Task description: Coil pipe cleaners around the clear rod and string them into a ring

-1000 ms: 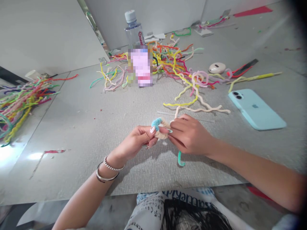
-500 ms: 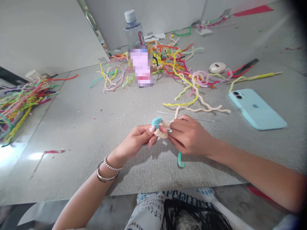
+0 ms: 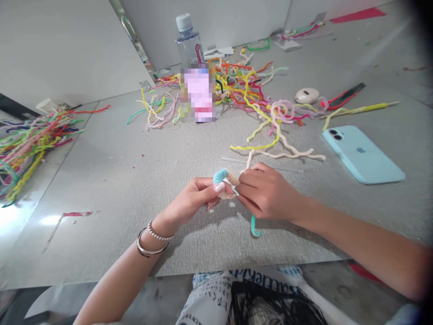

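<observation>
Between my hands is a small ring of coiled pipe cleaner (image 3: 220,176), light blue on its left part and cream on the rest. My left hand (image 3: 199,194) pinches the ring's left side, thumb on top of it. My right hand (image 3: 267,189) has its fingers closed at the ring's right side and hides part of it. A cream pipe cleaner end (image 3: 250,157) sticks up behind the right fingers. Below that hand a green pipe cleaner (image 3: 254,226) with a hooked tip lies against the table; its upper end is hidden.
Behind the hands lies a thin clear stick (image 3: 284,169). A light blue phone (image 3: 365,155) is on the right, near a white case (image 3: 306,95). Tangled pipe cleaners (image 3: 243,85) spread around a bottle (image 3: 188,45) and a blurred screen (image 3: 202,92). Another bundle (image 3: 30,149) sits far left.
The ring has tipped in my fingers, so its opening shows less. My left thumb has slid slightly right and down over it. The right hand has barely moved.
</observation>
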Demonstrator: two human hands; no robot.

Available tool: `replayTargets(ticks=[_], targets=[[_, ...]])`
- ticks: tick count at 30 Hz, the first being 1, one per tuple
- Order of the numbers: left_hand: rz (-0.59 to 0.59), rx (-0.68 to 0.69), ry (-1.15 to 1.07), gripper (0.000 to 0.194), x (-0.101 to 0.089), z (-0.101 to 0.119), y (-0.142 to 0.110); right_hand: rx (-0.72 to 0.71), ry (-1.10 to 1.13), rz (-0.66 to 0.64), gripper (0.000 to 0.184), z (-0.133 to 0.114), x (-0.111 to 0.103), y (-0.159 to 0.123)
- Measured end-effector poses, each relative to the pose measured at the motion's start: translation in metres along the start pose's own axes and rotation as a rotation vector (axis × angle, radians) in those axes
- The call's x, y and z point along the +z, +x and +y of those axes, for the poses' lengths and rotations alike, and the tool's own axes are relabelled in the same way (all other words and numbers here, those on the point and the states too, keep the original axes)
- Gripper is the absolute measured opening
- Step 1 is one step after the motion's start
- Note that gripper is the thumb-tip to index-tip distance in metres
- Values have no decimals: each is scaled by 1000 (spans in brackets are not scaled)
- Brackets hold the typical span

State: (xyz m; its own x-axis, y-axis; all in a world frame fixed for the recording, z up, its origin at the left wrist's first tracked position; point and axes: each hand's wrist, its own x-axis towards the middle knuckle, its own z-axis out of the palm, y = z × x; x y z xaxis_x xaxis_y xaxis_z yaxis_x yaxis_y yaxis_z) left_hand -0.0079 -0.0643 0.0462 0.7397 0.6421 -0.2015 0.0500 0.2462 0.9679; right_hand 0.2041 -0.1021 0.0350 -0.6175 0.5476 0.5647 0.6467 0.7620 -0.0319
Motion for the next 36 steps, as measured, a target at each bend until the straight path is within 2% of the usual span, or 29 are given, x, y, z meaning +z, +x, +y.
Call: replayTargets(ticks=[5,11,18,27,31,36], targets=[[-27,-21,9,43,-2,-1,0,-7,17,8,32,0,1,0],[-64,29,-29,37,-2,-2,-1,-10,10,29,32,0,2,-1],[-41,26,-34,42,-1,-2,-1,-1,-2,19,31,1,0,0],[71,40,34,31,7,1,2,12,-23,55,34,0,-2,1],[107,32,79,36,9,-2,6,8,-44,46,35,0,-2,2],[249,65,293,31,12,-9,8,-6,-73,24,34,1,-1,2]])
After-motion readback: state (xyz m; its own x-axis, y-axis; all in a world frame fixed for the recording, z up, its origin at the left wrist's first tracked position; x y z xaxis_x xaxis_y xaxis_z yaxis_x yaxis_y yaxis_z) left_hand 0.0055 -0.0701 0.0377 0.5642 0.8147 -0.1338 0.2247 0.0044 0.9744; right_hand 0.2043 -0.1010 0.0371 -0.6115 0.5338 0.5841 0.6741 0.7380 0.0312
